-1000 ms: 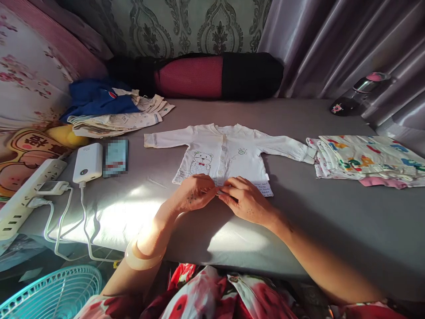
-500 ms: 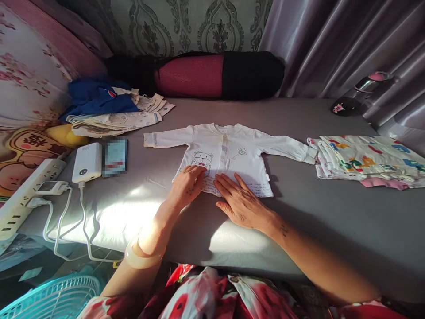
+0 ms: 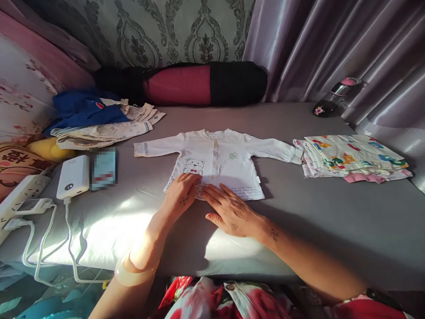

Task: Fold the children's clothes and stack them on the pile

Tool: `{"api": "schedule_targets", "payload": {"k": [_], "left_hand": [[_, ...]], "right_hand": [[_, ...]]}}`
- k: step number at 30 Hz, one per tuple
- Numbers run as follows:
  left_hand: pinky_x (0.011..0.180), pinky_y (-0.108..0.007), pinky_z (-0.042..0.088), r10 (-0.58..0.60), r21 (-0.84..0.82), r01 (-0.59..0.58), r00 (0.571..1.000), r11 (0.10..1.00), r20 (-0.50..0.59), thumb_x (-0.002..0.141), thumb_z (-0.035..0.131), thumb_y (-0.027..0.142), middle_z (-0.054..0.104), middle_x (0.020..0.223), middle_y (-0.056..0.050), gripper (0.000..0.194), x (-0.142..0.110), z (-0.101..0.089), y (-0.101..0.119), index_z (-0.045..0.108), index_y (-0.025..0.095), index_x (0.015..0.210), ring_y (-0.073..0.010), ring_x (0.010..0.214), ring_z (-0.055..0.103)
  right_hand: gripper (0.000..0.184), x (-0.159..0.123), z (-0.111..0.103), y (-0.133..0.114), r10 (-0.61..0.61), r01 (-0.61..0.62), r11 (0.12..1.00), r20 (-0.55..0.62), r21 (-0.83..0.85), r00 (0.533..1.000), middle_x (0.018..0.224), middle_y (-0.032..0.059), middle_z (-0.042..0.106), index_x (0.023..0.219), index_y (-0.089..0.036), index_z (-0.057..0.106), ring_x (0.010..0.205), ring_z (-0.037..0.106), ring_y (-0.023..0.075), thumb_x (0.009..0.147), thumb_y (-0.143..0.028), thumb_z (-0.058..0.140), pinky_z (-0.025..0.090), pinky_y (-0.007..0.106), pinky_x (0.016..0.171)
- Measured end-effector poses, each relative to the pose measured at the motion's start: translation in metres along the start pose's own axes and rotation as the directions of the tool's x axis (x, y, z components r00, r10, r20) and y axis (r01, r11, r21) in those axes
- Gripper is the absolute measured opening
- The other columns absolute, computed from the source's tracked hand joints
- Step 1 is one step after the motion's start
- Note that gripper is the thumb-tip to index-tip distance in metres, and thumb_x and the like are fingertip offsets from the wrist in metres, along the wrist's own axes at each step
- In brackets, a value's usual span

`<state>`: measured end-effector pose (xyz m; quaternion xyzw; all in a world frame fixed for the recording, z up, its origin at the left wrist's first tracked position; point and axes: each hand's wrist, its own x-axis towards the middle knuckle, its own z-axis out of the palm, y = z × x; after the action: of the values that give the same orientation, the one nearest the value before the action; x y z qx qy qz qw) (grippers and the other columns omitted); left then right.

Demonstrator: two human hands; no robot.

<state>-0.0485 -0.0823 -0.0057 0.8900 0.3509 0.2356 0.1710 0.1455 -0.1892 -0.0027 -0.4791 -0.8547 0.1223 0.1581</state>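
Observation:
A small white long-sleeved baby shirt (image 3: pixel 212 146) lies spread face up on the grey sheet, with both sleeves stretched out sideways. It carries a bear drawing on the front, a button placket in the middle and lines of print near the hem. My left hand (image 3: pixel 182 195) rests on the lower part of the shirt just below the bear, its fingers slightly bent and its thumb mostly hidden. Flat on the hem beside it, my right hand (image 3: pixel 232 210) has its fingers stretched out and its thumb apart. Neither hand grips the cloth.
A folded stack of patterned clothes (image 3: pixel 355 155) sits by the right sleeve. Farther left are a clothes pile (image 3: pixel 96 117), a power bank (image 3: pixel 73 177), a blurred phone-sized item (image 3: pixel 104 168) and a power strip (image 3: pixel 28 190) with cables. A black-and-red roll (image 3: pixel 179 84) and a bottle (image 3: pixel 334 99) lie behind.
The view has shifted slightly, so everything appears a little farther left. Both hands keep their places on the lower front of the shirt, which lies as before.

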Motion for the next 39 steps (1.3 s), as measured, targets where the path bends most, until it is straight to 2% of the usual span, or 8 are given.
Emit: {"api": "schedule_targets", "payload": {"k": [7,10,13,18,23,33,36,39], "left_hand": [[0.092,-0.039,0.05,0.1,-0.016,-0.1,0.994,0.995,0.041,0.094,0.037,0.013,0.066,0.112,-0.009,0.036,0.002,0.008,0.006,0.055,0.018,0.124,-0.023,0.105,0.06],[0.099,-0.041,0.048,0.125,-0.005,-0.125,0.989,0.992,0.076,0.097,0.034,0.016,0.064,0.12,-0.01,0.04,0.003,0.011,0.015,0.051,0.019,0.133,-0.0231,0.114,0.058],[0.11,-0.044,0.042,0.137,0.037,-0.143,0.981,0.989,0.138,0.102,0.033,0.027,0.057,0.138,-0.011,0.042,0.003,0.015,0.022,0.047,0.018,0.141,-0.0243,0.132,0.049],[0.12,-0.05,0.029,0.134,0.152,-0.185,0.946,0.971,0.297,0.103,0.032,0.041,0.041,0.155,-0.008,0.051,0.0,0.022,0.026,0.039,0.02,0.149,-0.0263,0.147,0.03],[0.12,-0.051,0.029,0.143,0.201,-0.208,0.944,0.957,0.298,0.103,0.032,0.041,0.04,0.156,-0.007,0.051,-0.001,0.025,0.025,0.042,0.022,0.149,-0.0258,0.147,0.031],[0.116,-0.051,0.034,0.172,0.201,-0.232,0.945,0.952,0.277,0.102,0.035,0.039,0.045,0.152,-0.011,0.048,0.003,0.024,0.026,0.048,0.019,0.143,-0.0276,0.142,0.038],[0.111,-0.051,0.038,0.19,0.191,-0.242,0.948,0.951,0.257,0.1,0.04,0.039,0.051,0.146,-0.012,0.044,0.008,0.021,0.027,0.054,0.02,0.137,-0.0293,0.136,0.044],[0.102,-0.05,0.044,0.219,0.177,-0.267,0.943,0.947,0.251,0.1,0.041,0.04,0.062,0.13,-0.011,0.036,0.021,0.015,0.034,0.061,0.021,0.123,-0.028,0.121,0.054]], "right_hand": [[0.052,0.002,-0.012,0.004,0.046,-0.046,0.998,-0.017,0.048,0.999,0.158,0.0122,0.035,0.152,-0.011,0.035,0.148,0.027,0.0197,0.104,-0.032,0.029,0.025,0.043,0.122],[0.054,-0.001,-0.019,0.017,0.206,-0.21,0.977,-0.106,-0.027,0.973,0.158,0.015,0.033,0.151,-0.006,0.035,0.148,0.025,0.0224,0.103,-0.03,0.027,0.023,0.044,0.122],[0.054,-0.007,-0.022,0.036,0.36,-0.386,0.914,-0.188,-0.124,0.914,0.158,0.0165,0.033,0.15,-0.006,0.038,0.148,0.026,0.0267,0.103,-0.032,0.029,0.019,0.049,0.123],[0.058,-0.016,-0.017,0.056,0.496,-0.514,0.835,-0.136,-0.197,0.857,0.16,0.0162,0.026,0.152,-0.007,0.037,0.149,0.022,0.0291,0.103,-0.039,0.028,0.019,0.052,0.122],[0.062,-0.017,-0.013,0.056,0.542,-0.544,0.812,-0.075,-0.21,0.837,0.163,0.015,0.019,0.155,-0.009,0.03,0.15,0.018,0.0288,0.103,-0.043,0.027,0.018,0.052,0.122],[0.064,-0.017,-0.012,0.058,0.54,-0.544,0.815,-0.08,-0.199,0.838,0.163,0.0146,0.019,0.155,-0.011,0.03,0.151,0.017,0.028,0.102,-0.048,0.025,0.016,0.052,0.122],[0.063,-0.017,-0.01,0.059,0.524,-0.536,0.822,-0.113,-0.192,0.844,0.162,0.0157,0.023,0.153,-0.011,0.034,0.15,0.019,0.0285,0.102,-0.047,0.028,0.017,0.053,0.121],[0.062,-0.017,-0.011,0.06,0.51,-0.521,0.834,-0.108,-0.182,0.853,0.161,0.0176,0.024,0.152,-0.009,0.035,0.15,0.02,0.03,0.102,-0.046,0.031,0.02,0.054,0.12]]}}
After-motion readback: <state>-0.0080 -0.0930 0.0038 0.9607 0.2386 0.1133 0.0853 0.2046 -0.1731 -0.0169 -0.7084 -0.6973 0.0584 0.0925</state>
